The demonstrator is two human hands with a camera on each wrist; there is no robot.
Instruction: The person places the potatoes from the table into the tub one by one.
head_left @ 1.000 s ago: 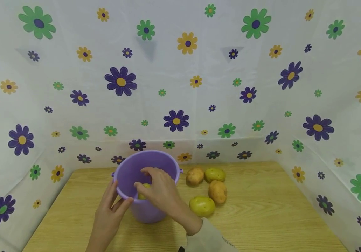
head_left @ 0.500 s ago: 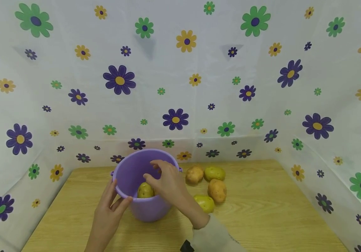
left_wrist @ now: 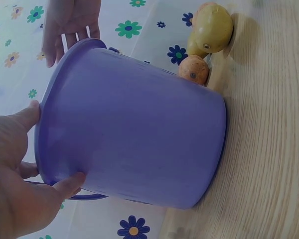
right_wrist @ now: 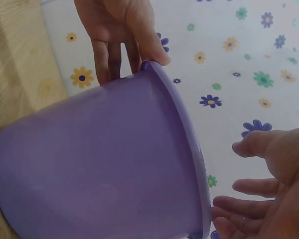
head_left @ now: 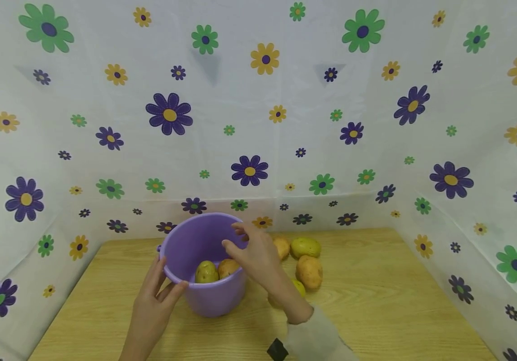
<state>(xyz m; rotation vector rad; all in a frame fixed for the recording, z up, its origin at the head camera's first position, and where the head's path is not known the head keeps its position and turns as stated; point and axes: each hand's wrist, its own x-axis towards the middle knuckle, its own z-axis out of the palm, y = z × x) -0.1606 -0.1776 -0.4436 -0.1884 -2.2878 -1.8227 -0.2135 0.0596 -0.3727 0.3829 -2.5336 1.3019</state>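
A purple bucket [head_left: 213, 300] stands on the wooden table. Inside lie a yellow-green potato [head_left: 206, 272] and a brownish potato [head_left: 228, 267], side by side. My left hand [head_left: 153, 303] grips the bucket's near-left rim; the left wrist view shows its thumb and fingers [left_wrist: 70, 185] around the edge. Over the right side of the rim is my right hand [head_left: 260, 256], its fingers loosely bent and holding nothing. In the right wrist view that hand [right_wrist: 279, 184] is beside the bucket's mouth with fingers spread. It hides part of the bucket's right side.
Right of the bucket, several potatoes lie on the table: a brown one [head_left: 310, 272], a yellow-green one [head_left: 305, 247], another brown one [head_left: 282, 246] and a yellow-green one [head_left: 299, 287] partly behind my right forearm. A flowered white cloth [head_left: 213, 150] encloses the back and sides.
My right hand has let go of a potato inside the bucket and moved up and right toward the rim. Two potatoes now show inside. The left hand keeps its hold.
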